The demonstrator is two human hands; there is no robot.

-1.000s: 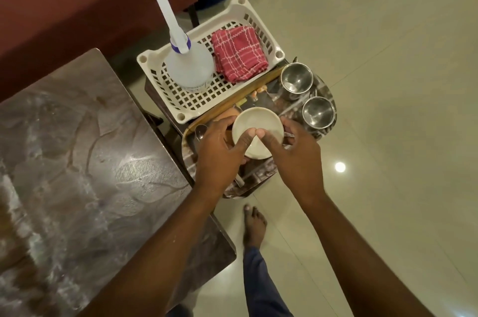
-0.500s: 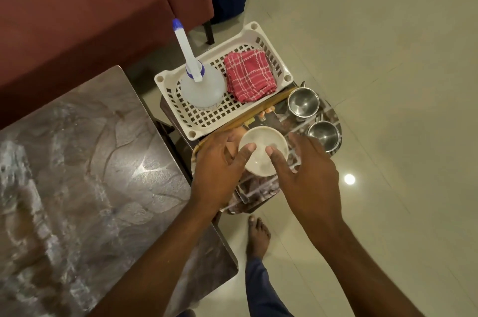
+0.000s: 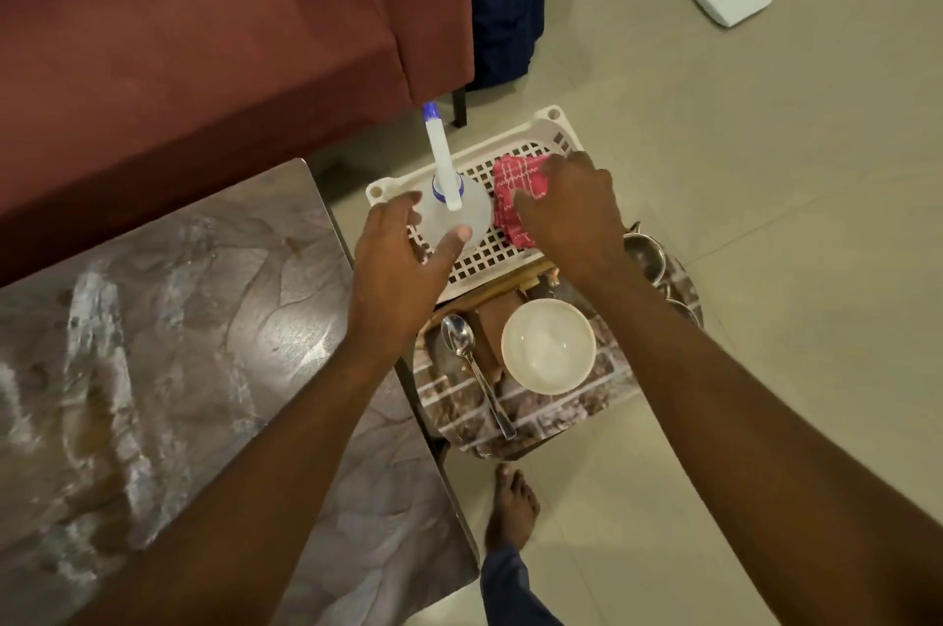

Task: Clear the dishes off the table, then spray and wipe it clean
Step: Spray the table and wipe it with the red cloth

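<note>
The table [image 3: 178, 344] is lying to the left with no dishes showing on its top, so by my reading the clearing is done and the spray-and-wipe part is beginning. To its right, on the far side of the tray [image 3: 561, 416], the white basket [image 3: 553, 120] is holding both cleaning tools side by side.

The left hand [image 3: 403, 268] is reaching in from the near left. Its fingers are spread around the left side of the spray bottle [image 3: 477, 212] and its thumb is lying against the bottle's near edge. The hand is cupping the bottle rather than clamping it, and nothing is being lifted yet.

The bottle is standing upright in the basket's left half, with its long stem running up and away toward the far side. The round body is therefore what is facing the palm, and the hand will probably need to close around that, below the stem.

The right hand [image 3: 566, 212] is lying over the red checked cloth [image 3: 515, 181] in the basket's right half, touching the bottle's right side. Its fingers are curving down at the cloth's far edge, but I cannot tell whether they are already pinching it.

Each hand is thus sitting nearest its own tool, with no crossing needed. The white bowl [image 3: 548, 345] and the spoon [image 3: 459, 339] are resting on the tray, nearer than the basket.
</note>
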